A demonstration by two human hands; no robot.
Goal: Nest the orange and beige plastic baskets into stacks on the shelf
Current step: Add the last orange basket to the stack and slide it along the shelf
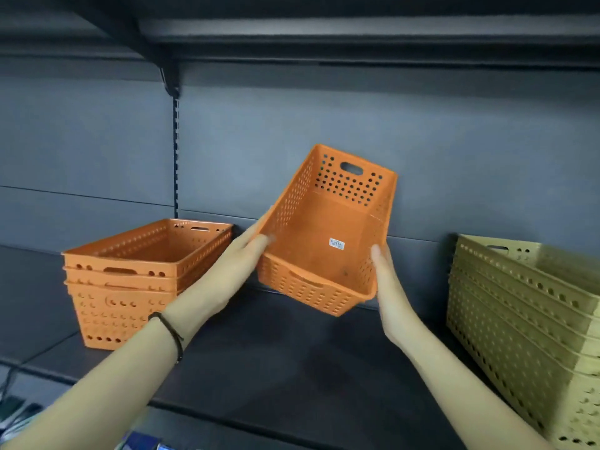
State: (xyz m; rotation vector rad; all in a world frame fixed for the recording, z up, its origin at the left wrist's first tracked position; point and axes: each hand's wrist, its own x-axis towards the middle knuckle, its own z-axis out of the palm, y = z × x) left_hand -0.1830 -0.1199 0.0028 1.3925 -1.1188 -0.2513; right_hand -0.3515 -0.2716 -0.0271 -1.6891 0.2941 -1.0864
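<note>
Forearms reach up from the frame bottom, nearest the lens, a dark band on the left wrist (168, 329). Dark shelf (292, 358) spans the width; beige basket stack (526, 319) at far right, orange basket stack (139, 280) of about three nested at left. Loose orange basket (328, 235) is held in the air between the stacks, clear of the shelf, tilted with its opening toward the camera, long axis running away toward the back wall, price sticker (336, 243) on its floor. Left hand (250, 251) clamps the left rim, thumb inside; right hand (386, 274) presses flat on the right wall near the front corner. Orange stack lies left of and lower than the basket, on the left hand's side; the basket likely needs levelling, then moving left and down.
</note>
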